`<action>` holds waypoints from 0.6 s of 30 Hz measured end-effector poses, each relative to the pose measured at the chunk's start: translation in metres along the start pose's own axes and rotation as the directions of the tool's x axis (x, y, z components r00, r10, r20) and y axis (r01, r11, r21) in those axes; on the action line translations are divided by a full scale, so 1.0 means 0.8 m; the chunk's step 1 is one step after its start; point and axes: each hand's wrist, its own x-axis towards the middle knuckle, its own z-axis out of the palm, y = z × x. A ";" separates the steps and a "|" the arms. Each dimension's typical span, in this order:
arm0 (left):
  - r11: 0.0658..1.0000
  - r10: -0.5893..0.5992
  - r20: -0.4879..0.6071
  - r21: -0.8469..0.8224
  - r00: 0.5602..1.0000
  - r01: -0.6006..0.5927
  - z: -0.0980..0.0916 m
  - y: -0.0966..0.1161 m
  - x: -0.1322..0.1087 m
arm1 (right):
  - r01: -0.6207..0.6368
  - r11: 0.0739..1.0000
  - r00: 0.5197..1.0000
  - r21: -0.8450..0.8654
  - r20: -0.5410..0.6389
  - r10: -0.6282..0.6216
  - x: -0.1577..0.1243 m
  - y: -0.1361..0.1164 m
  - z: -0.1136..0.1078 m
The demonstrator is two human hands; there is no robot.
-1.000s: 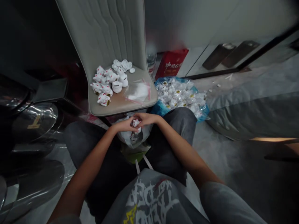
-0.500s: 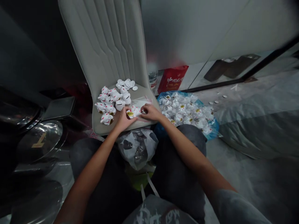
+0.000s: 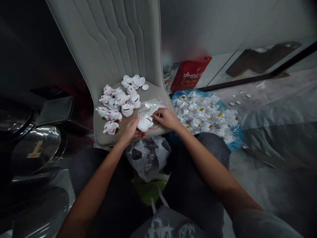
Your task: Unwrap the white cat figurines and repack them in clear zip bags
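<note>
1. The left hand (image 3: 130,131) cups a white lucky-cat figurine (image 3: 145,123) above the near edge of the chair seat (image 3: 111,140).
2. The right hand (image 3: 165,119) rests just beside it on a clear plastic bag (image 3: 153,107), so the hands are nearly together.
3. Loose figurines (image 3: 116,105) crowd the seat's left side, close to the left hand.
4. A blue bag (image 3: 237,142) of wrapped figurines lies on the floor, right of the seat's edge.

Both hands moved forward over the chair seat (image 3: 109,138), white lucky-cat figurine (image 3: 145,123) now turned with its gold coin hidden, resting against the left hand's (image 3: 129,131) fingers, clear zip bag (image 3: 152,107) just above the right hand's (image 3: 164,118) fingertips (image 3: 154,115)
</note>
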 end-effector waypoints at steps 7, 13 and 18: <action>0.985 -0.166 0.113 -0.025 0.980 0.170 -0.002 -0.002 -0.010 | 0.032 0.999 0.995 0.008 -0.095 -0.031 -0.009 -0.009 -0.009; 0.968 -0.181 0.165 -0.143 0.970 0.205 -0.001 -0.009 -0.002 | 0.126 0.992 0.990 0.006 -0.057 -0.126 -0.019 -0.024 -0.017; 0.979 -0.101 0.119 -0.163 0.988 0.120 0.005 -0.014 -0.001 | 0.164 0.986 0.986 -0.039 -0.036 -0.165 -0.024 -0.030 -0.020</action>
